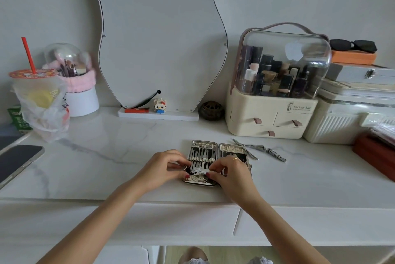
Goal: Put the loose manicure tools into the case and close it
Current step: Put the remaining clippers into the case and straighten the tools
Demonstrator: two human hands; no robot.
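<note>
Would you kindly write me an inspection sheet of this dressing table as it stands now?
Surface: white marble-look table, drawer fronts below its front edge.
Job's things: manicure case lies open and flat, tools strapped in its left half; loose clippers lie on the table to its right, outside the case.
Clutter: bagged drink cup, brush holder, phone, toy figure, cosmetics organiser, stacked boxes at right.
Hands: left hand and right hand both pinch a small tool over the case's left half.
Cables: nothing seen.
Surroundings: wavy mirror against a pale wall.
</note>
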